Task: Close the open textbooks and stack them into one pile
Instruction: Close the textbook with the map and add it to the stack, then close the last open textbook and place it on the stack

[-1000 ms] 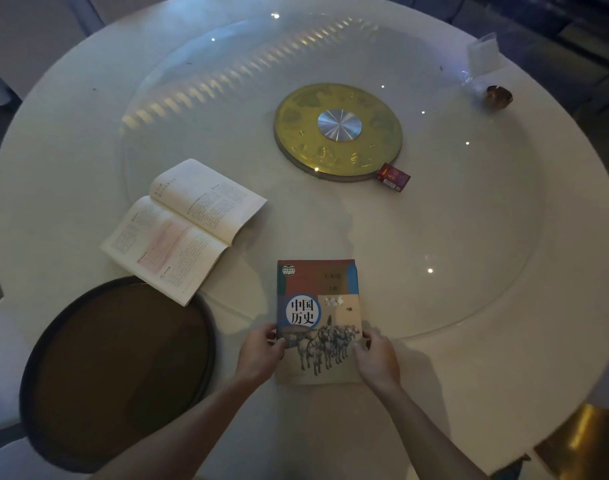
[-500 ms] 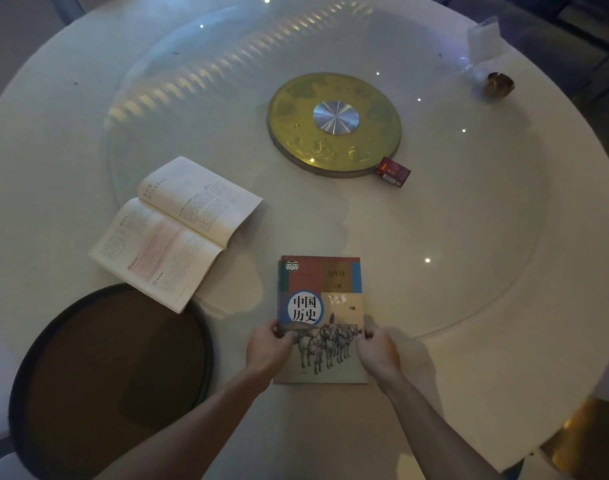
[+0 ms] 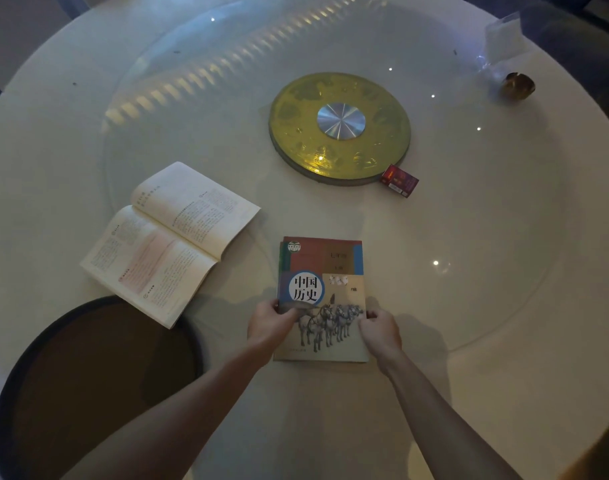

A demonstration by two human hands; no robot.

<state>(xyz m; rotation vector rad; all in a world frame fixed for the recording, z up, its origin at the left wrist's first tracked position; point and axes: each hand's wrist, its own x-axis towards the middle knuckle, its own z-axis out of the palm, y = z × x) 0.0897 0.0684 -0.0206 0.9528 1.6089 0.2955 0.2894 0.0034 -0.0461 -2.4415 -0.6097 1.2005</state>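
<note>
A closed history textbook (image 3: 325, 268) with horses on its cover lies flat near the table's front edge; a second book's edge seems to peek out beneath it at the top left. My left hand (image 3: 270, 325) grips its left edge and my right hand (image 3: 379, 329) grips its right edge. An open textbook (image 3: 171, 240) lies face up to the left, pages spread, its near corner overlapping a dark round tray (image 3: 88, 382).
The round white table (image 3: 503, 341) carries a glass turntable with a gold disc (image 3: 339, 128) at its centre. A small red box (image 3: 399, 180) sits by the disc. A brown object (image 3: 517, 85) and a clear card stand (image 3: 503, 38) are far right.
Both hands stay on the closed book's sides; the book has hardly shifted. The view has tilted slightly.
</note>
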